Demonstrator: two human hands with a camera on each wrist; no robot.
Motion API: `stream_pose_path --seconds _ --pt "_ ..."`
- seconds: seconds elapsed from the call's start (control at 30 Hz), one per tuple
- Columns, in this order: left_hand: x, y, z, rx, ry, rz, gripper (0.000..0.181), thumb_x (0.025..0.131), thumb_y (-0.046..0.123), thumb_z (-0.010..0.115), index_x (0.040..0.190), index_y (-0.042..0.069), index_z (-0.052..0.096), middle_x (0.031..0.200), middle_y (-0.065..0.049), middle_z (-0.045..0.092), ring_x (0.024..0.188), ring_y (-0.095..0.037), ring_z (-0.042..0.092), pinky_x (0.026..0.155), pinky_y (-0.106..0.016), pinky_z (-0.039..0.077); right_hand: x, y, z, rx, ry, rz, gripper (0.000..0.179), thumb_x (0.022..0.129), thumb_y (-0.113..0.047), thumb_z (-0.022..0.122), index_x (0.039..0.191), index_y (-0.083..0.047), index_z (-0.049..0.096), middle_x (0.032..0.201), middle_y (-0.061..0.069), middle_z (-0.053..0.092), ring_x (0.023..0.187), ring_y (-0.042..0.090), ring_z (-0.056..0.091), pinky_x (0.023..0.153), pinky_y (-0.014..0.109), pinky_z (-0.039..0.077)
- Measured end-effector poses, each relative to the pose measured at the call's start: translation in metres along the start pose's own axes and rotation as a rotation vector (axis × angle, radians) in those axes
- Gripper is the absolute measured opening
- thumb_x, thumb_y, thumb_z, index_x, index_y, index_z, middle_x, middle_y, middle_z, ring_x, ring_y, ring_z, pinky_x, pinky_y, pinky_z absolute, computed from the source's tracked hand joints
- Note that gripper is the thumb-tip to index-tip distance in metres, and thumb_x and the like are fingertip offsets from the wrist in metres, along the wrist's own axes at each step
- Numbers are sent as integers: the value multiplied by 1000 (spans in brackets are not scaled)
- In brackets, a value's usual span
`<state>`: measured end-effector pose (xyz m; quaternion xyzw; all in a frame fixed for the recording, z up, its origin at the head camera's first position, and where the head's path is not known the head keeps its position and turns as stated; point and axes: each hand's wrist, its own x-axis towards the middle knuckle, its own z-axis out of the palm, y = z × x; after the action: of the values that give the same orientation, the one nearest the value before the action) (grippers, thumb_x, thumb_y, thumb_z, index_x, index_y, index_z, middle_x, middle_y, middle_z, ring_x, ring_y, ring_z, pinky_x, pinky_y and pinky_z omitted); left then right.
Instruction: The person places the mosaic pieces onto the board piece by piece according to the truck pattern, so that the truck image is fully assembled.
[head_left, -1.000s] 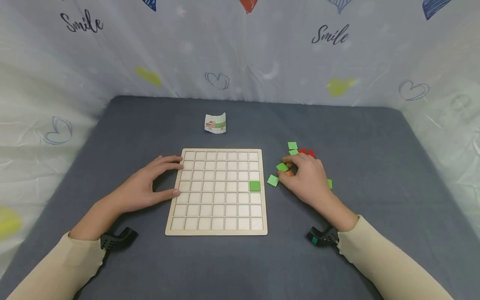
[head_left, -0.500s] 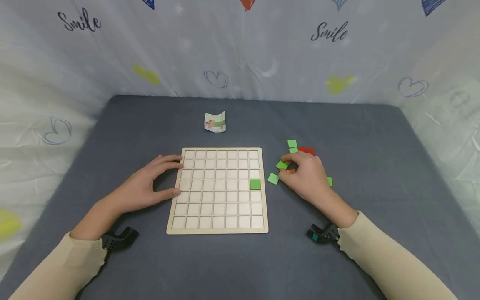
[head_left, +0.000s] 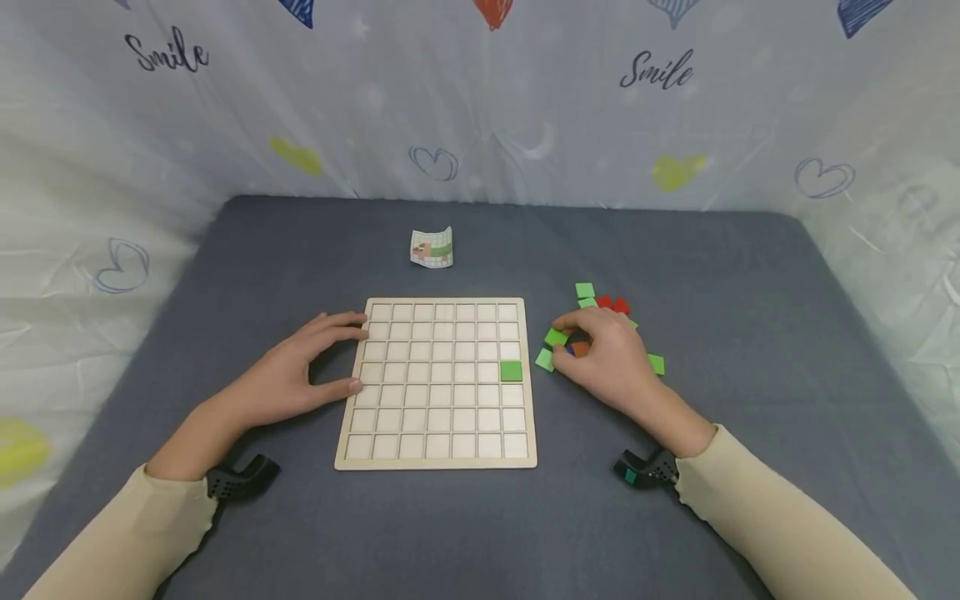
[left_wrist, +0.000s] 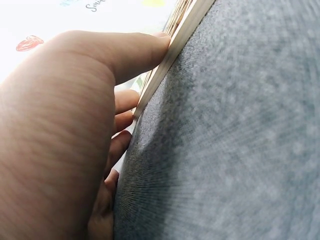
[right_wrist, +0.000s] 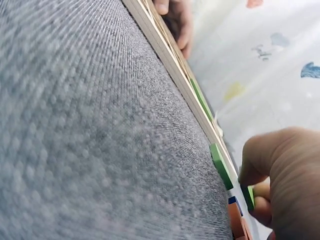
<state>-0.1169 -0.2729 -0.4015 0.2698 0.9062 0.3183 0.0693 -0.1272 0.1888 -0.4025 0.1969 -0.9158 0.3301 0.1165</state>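
Observation:
My left hand (head_left: 281, 371) rests at the left edge of a wooden grid board (head_left: 436, 463), with thumb and fingertips touching its frame. The left wrist view shows the thumb against the board's side (left_wrist: 175, 52). My right hand (head_left: 611, 354) pinches a bright green square tile (head_left: 556, 337) between thumb and finger, just right of the board. In the right wrist view the pinched green tile (right_wrist: 248, 197) is tilted. Beside it lies a light green tile (head_left: 545, 360). An orange tile (head_left: 581, 349) and a bit of blue show under the hand. One green tile (head_left: 511, 371) sits in the board's rightmost column.
Behind the right hand lie red tiles (head_left: 604, 302) and light green tiles (head_left: 585, 290); the hand partly hides the pile. Another green tile (head_left: 656, 364) lies to its right. A small curled picture card (head_left: 431, 248) stands behind the board on the dark cloth (head_left: 450, 533).
My right hand has shifted slightly left with the green tile, which is now nearer the board. More of the orange tile and some blue have come into view. My left hand stays put.

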Motion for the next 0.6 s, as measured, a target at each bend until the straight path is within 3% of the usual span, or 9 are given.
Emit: stream_pose_path --seconds 0.23,0.33,0.47,0.6 --pt "0 1 0 7 4 -17 66 98 38 86 156 23 58 173 -3 40 165 -37 23 133 -66 18 -1 -5 0 54 -29 -56 26 87 -13 78 112 -12 83 109 -1 79 92 16 67 90 42 53" --pt "0 2 -1 3 -8 -22 66 99 39 86 157 23 58 173 -4 39 165 -38 22 132 -68 18 -2 -10 0 73 -50 -85 26 88 -12 79 113 -13 83 107 -3 78 83 14 63 90 41 49" --pt "0 2 -1 -4 -7 -19 65 99 39 85 156 23 58 173 -3 39 165 -38 22 132 -68 19 -6 -19 2 99 -67 -133 24 89 -11 79 112 -14 83 105 -5 77 76 12 58 78 36 47" --pt "0 1 -1 -4 -6 -11 65 99 37 85 156 23 58 173 -3 39 165 -39 22 132 -67 19 -10 -25 5 148 -75 -203 23 88 -7 80 110 -14 83 107 -6 78 85 14 63 75 34 47"
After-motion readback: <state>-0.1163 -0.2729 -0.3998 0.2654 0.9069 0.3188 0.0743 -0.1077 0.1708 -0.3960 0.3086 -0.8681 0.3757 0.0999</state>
